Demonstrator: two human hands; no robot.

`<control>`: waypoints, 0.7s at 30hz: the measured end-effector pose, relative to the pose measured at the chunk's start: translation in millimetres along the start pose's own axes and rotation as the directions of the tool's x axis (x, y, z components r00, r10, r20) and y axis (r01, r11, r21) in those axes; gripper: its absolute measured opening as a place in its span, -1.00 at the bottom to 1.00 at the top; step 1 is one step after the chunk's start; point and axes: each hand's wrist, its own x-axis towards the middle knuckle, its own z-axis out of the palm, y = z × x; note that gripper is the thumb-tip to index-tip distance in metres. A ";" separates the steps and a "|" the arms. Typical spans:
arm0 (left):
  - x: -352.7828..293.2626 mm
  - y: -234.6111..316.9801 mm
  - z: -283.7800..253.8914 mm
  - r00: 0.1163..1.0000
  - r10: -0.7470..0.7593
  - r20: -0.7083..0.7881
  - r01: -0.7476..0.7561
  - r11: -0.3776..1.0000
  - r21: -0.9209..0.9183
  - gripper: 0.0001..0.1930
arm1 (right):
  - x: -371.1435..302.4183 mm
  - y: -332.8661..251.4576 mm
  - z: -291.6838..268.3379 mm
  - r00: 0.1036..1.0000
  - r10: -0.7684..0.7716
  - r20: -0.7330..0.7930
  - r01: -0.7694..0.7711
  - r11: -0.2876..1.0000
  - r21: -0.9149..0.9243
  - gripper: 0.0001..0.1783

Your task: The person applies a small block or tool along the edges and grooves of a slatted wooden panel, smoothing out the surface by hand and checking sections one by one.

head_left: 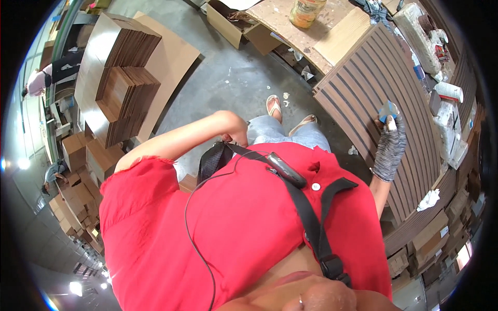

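My right hand (390,147), in a grey knitted glove with bare fingertips, rests over a brown slatted panel (358,85). Its fingers hold a small blue-grey piece (387,110), whose kind I cannot make out, against the slats. My left arm (194,132) bends in toward my waist, beside a black bag (213,159). Its fingers are hidden there.
Stacks of brown boards (127,85) stand at the left on cardboard (168,54). A worktable (282,23) ahead bears a jar (307,11). Wrapped bundles (415,31) and a white cylindrical container (449,92) lie beyond the panel. Another person (39,85) is far left.
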 end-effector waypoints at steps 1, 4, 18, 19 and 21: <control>13.9 6.7 3.0 0.998 -0.058 0.015 0.055 0.985 0.164 -0.71 | -1.0 -0.7 1.0 0.999 -0.031 0.017 0.030 0.999 0.025 -0.38; 38.8 16.1 18.0 0.999 -0.013 -0.030 0.026 0.865 0.502 -0.71 | -4.3 -2.7 2.5 0.995 -0.096 0.007 0.096 0.994 -0.049 -0.43; -126.5 -31.0 -20.8 0.466 0.128 -0.875 -0.824 0.422 -0.378 -0.66 | -1.0 -8.2 -15.0 0.983 -0.159 -0.096 0.184 0.889 0.418 -0.57; -130.9 -32.2 -22.0 0.409 0.090 -0.908 -0.890 0.259 -0.375 -0.64 | -0.6 -7.2 -14.0 0.981 -0.147 -0.129 0.186 0.903 0.387 -0.57; -142.6 -36.5 -21.6 0.253 0.085 -0.964 -0.967 0.010 -0.253 -0.62 | -0.4 -5.9 -12.2 0.979 -0.144 -0.144 0.185 0.924 0.335 -0.58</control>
